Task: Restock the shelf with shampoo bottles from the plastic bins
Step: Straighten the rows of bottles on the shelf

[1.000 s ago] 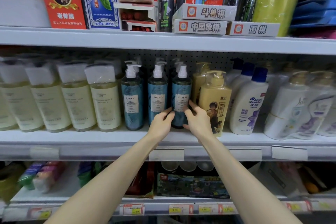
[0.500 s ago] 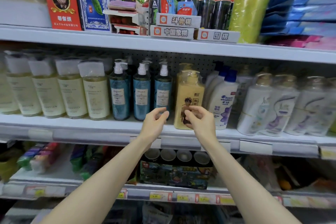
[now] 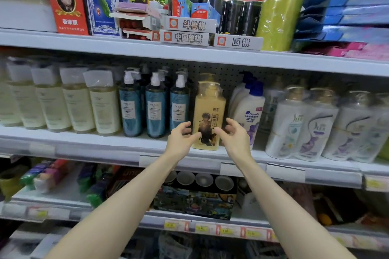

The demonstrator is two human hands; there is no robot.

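Our left hand [image 3: 181, 140] and right hand [image 3: 236, 139] hovered loosely curled and empty at 8 and 4 o'clock of the yellow shampoo bottle [image 3: 209, 109], which stood upright at the front of the middle shelf [image 3: 101, 149]. A clumsy squeeze could have tipped it into the blue pump bottles [image 3: 179, 105] at 9 o'clock or the white bottle [image 3: 250, 111] at 3 o'clock. Our fingertips possibly touched it; blur hid that. The plastic bins lay outside our view, and the rear rows were shadowed.
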